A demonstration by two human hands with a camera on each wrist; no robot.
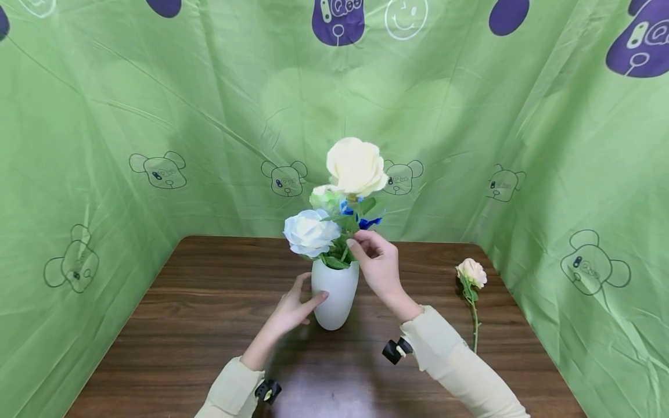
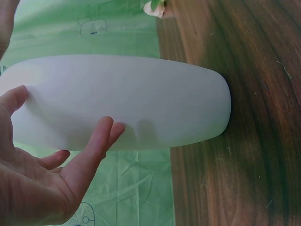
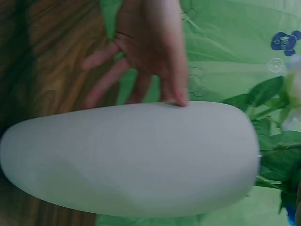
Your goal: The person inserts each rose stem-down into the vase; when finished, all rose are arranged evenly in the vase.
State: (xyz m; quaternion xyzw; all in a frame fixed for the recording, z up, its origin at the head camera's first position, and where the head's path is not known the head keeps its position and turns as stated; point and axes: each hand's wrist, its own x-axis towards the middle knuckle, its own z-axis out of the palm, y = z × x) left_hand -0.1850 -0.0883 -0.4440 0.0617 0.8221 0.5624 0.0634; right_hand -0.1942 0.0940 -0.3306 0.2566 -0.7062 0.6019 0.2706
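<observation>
A white vase [image 1: 335, 296] stands upright on the table and fills much of both wrist views. My left hand [image 1: 292, 307] holds its left side, thumb [image 2: 94, 146] and fingers spread against the wall. Above the rim my right hand [image 1: 378, 264] pinches a stem among the leaves, apparently that of the tall cream rose [image 1: 357, 166]; the fingertips partly hide it. A pale blue rose [image 1: 312, 232] leans out at the vase's left. Behind it are a pale green-white flower [image 1: 327, 198] and small deep blue flowers [image 1: 369, 223].
A pale pink rose [image 1: 472, 273] with a long stem lies on the right part of the brown wooden table [image 1: 209, 302]. Green cloth [image 1: 219, 116] with printed bear faces hangs behind and at both sides.
</observation>
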